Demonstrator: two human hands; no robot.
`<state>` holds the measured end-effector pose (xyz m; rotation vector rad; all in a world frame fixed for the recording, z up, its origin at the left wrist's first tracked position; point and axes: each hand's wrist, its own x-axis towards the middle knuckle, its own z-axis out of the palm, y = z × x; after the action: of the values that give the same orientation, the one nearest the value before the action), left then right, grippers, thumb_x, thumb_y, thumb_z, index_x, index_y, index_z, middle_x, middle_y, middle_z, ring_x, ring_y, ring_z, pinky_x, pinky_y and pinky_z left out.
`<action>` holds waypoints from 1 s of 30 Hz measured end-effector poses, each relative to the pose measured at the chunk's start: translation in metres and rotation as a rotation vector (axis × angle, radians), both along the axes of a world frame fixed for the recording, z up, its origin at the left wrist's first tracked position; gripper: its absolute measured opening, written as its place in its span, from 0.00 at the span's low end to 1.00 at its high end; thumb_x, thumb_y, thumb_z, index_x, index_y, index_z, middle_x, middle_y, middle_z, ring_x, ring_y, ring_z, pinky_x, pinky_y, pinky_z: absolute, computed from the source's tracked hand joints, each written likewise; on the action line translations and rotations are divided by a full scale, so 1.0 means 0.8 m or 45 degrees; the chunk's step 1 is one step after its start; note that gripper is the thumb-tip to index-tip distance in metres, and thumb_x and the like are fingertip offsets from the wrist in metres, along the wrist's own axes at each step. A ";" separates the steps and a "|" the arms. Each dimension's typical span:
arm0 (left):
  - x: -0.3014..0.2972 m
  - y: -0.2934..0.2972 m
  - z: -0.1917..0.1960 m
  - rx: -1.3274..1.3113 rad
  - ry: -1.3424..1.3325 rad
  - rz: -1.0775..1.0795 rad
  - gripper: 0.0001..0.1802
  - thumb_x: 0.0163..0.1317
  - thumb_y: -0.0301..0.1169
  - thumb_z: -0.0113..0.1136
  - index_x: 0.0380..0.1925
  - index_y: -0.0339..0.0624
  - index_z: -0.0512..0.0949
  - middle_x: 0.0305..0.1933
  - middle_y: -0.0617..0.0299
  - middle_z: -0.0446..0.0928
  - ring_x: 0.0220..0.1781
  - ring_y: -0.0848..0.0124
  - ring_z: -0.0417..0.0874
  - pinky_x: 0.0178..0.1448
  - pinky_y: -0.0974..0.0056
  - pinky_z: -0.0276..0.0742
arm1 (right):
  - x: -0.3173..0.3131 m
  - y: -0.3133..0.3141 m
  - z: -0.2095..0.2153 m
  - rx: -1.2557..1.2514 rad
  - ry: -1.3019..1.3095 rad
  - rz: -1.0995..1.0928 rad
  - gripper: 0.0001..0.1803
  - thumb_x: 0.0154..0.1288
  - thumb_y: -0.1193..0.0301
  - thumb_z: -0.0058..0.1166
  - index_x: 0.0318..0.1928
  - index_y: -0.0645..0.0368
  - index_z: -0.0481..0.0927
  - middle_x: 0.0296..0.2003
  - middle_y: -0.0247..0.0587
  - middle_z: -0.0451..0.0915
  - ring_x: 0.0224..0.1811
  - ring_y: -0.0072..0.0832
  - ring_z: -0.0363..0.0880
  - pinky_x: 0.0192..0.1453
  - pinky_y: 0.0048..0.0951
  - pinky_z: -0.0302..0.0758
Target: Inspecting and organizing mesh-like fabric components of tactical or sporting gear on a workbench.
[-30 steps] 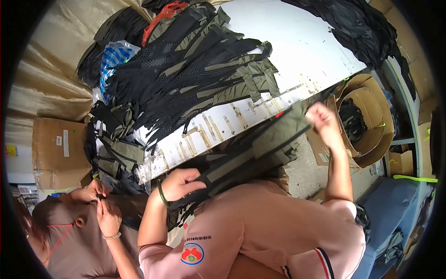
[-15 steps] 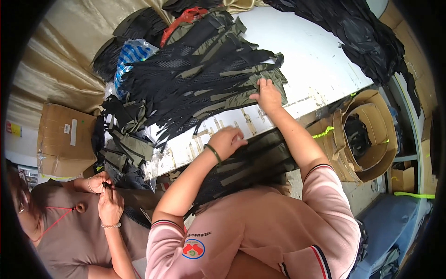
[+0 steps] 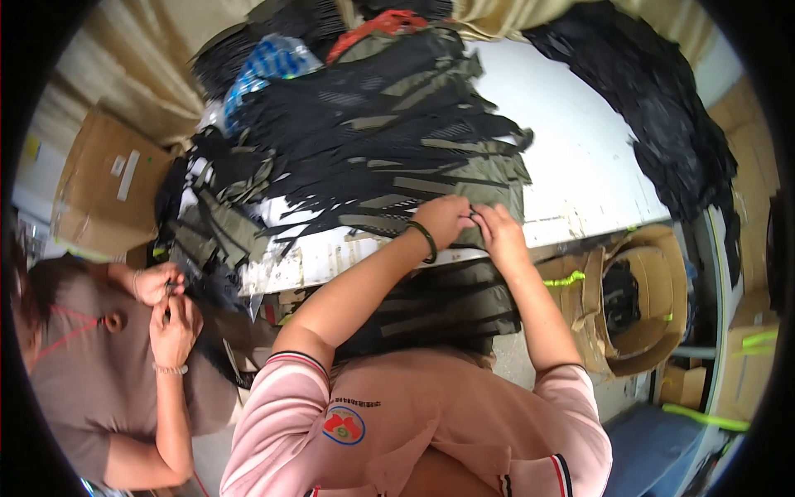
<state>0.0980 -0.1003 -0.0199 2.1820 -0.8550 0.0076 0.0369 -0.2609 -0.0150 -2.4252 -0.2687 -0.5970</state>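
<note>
My left hand, with a dark green bangle at its wrist, and my right hand meet at the near right end of a fabric pile. Fingertips of both are pinched together on a small dark bit of fabric; most of it is hidden by the fingers. Beneath and beyond them, the pile of black mesh and olive fabric strips fans out to the left over the white table. Across my lap, under my forearms, lies another stack of dark and olive strips.
On the left a co-worker handles a small dark thing. Loose scraps lie by a cardboard box. Blue-striped plastic and a red bag sit behind. Black material covers the far right; an open carton stands below.
My right hand has come off the top of the pile to its near edge. My left hand has moved right and up to meet it, and both now pinch fabric. The view has shifted.
</note>
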 end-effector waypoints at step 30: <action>-0.034 -0.006 0.043 -0.697 0.834 -0.442 0.06 0.50 0.23 0.67 0.28 0.36 0.79 0.25 0.66 0.78 0.28 0.80 0.75 0.32 0.72 0.71 | -0.072 0.004 0.075 -0.207 -0.493 0.031 0.07 0.67 0.76 0.48 0.31 0.66 0.70 0.28 0.43 0.70 0.32 0.32 0.69 0.50 0.32 0.67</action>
<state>0.0712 -0.1051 0.0143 1.3700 -0.7204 -0.5494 -0.0210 -0.2580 0.0449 -2.4393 -0.5230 -1.0707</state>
